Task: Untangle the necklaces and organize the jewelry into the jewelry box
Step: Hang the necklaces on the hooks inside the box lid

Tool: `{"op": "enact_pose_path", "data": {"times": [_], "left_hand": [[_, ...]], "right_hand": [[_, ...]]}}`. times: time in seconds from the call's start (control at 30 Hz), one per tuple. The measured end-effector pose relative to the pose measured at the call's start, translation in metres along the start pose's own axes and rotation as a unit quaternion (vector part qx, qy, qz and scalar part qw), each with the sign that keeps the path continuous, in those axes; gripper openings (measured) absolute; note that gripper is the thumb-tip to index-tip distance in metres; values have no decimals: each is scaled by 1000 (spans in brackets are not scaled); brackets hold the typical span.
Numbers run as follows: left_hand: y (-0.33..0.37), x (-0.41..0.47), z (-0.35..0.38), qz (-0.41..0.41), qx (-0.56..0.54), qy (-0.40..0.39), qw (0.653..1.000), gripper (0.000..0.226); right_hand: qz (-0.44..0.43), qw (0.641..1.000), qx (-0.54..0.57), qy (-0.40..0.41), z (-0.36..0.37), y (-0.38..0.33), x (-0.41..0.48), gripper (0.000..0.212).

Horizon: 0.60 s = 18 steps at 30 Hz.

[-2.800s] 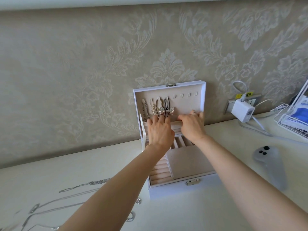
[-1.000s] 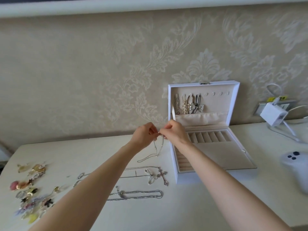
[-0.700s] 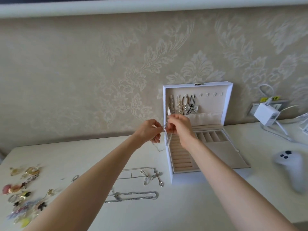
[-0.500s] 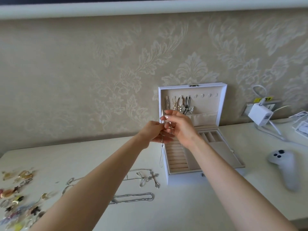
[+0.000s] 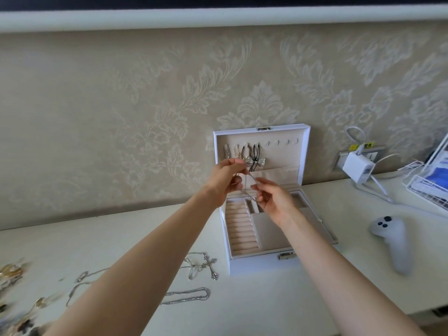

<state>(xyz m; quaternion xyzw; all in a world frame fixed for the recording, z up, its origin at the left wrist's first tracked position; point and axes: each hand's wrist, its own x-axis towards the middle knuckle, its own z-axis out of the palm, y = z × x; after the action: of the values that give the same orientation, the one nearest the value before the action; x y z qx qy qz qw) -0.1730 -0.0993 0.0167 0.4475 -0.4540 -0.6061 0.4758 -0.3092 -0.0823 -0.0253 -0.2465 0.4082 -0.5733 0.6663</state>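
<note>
**Necklace held over the open box**

The left hand [image 5: 224, 181] and right hand [image 5: 271, 201] each pinch a thin silver necklace [image 5: 251, 177] above the open jewelry box [image 5: 254, 265], against the wall. 2 more chains [image 5: 189, 295] lie on the table [image 5: 266, 299] just left of it, partly hidden by the left forearm. Trinkets [image 5: 9, 275] at the left edge are blurred and cut off.

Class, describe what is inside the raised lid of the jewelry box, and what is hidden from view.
Necklaces hang from the lid's left hooks; four right hooks are bare, with a pocket below. The left hand covers some necklaces' lower ends.
</note>
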Motion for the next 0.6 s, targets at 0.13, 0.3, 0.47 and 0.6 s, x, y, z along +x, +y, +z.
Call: {"op": "enact_pose_path", "data": {"times": [0.13,0.3,0.47,0.6], "left_hand": [[0,0,6,-14,40,-52,998,13],[-4,3,8,-5,52,-87,995,16],[-6,8,13,-13,8,-83,996,27],[-12,15,13,2,-122,-33,992,18]], "right_hand": [[-65,987,-147,12,-4,5,0,42],[-107,979,-163,-64,-1,-4,0,42],[-67,993,-31,-94,-1,-12,9,28],[-43,995,75,-58,-5,-19,10,25]]}}
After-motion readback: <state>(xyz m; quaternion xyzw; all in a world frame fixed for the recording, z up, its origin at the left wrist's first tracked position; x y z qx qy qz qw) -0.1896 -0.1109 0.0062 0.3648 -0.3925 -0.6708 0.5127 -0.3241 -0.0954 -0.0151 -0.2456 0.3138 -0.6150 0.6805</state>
